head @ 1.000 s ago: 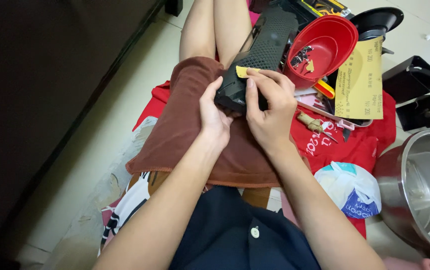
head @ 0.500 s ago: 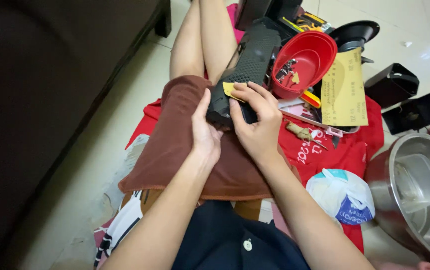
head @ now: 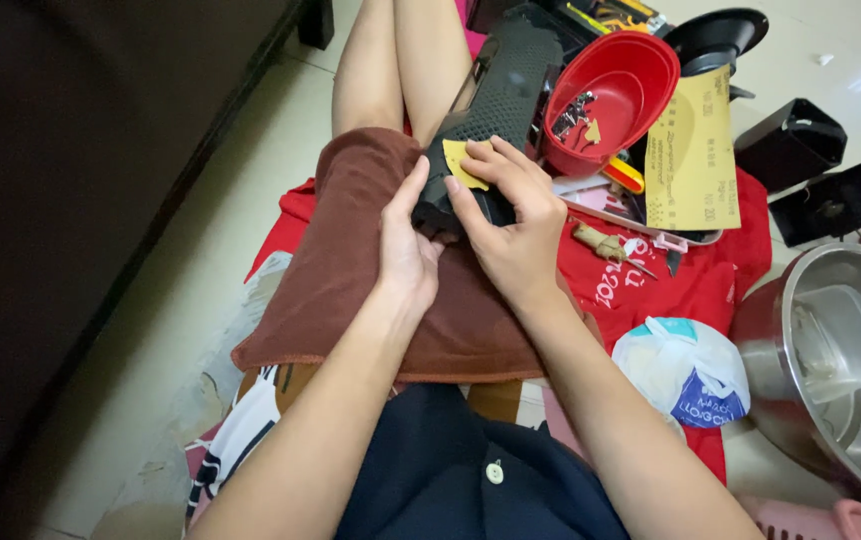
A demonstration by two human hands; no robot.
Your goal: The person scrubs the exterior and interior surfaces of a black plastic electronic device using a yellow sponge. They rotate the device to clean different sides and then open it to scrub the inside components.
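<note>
While a red bowl [head: 610, 100] of small metal bits is sitting at two o'clock beside a yellow sheet [head: 692, 150], the left hand [head: 408, 245] is gripping the long black perforated casing [head: 490, 110] on the brown cushion [head: 350, 270]. The right hand [head: 515, 215] fingers are pressing a yellow scrap [head: 462, 165] onto it, above the pale floor [head: 200, 260].

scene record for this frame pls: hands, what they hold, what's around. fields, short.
left hand: grips near end of long black perforated plastic panel
right hand: presses small yellow sandpaper scrap onto the panel
support: panel rests on brown towel over the lap
right side: red plastic bowl with small parts, yellow sandpaper sheet, red cloth, steel pot, tied white plastic bag
</note>
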